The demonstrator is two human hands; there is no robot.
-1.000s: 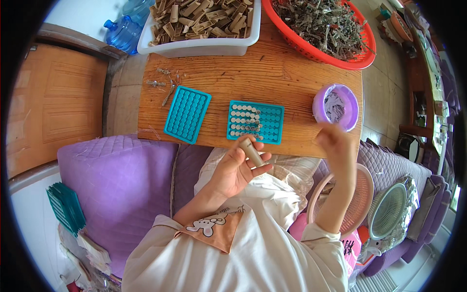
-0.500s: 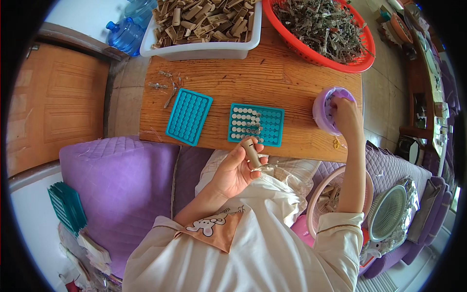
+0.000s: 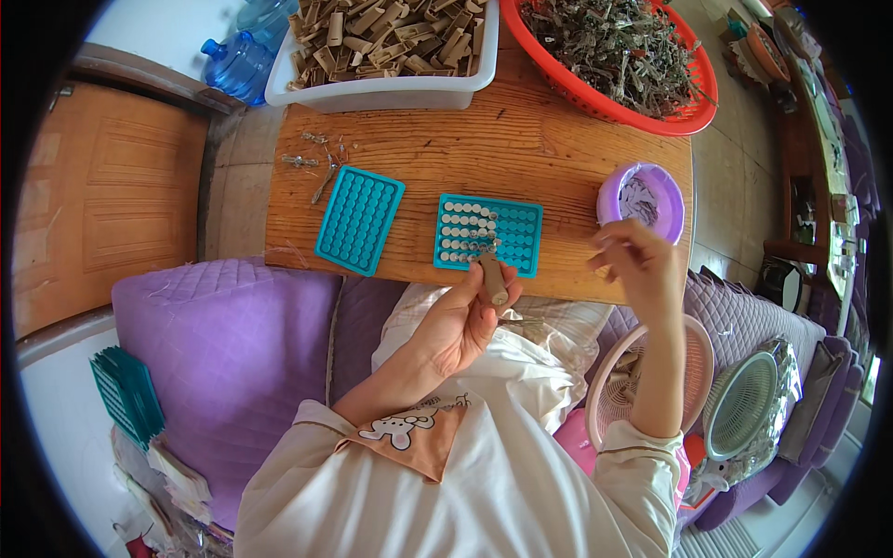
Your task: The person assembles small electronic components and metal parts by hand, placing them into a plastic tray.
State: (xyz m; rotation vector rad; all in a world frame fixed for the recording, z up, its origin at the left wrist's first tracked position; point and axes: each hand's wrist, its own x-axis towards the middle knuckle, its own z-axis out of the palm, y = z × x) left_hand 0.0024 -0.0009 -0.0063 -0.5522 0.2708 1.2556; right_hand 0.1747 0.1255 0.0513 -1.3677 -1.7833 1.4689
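Note:
My left hand [image 3: 454, 327] holds a small tan cylinder [image 3: 493, 282] between thumb and fingers, its round end tilted toward me. Just beyond it on the table lies a teal tray [image 3: 518, 234], its left part filled with rows of small white round pieces. My right hand [image 3: 642, 265] hangs over the table's near right side, fingers bent together in a pinch. Whatever small thing they hold is too small to make out. Close beyond that hand stands a purple bowl [image 3: 677, 206] with small pale pieces inside. A second teal tray [image 3: 360, 221], with round hollows, lies to the left.
At the back, a white tub [image 3: 400, 97] is heaped with tan casings, beside a red basket [image 3: 595, 110] of tangled metallic parts. Small metallic bits [image 3: 321, 167] lie at the table's left. To my right are a pink basket [image 3: 699, 372] and a pale green basket [image 3: 741, 406].
My right hand has come out of the purple bowl and moved toward me. My left hand has turned the tan cylinder so that its other end faces me.

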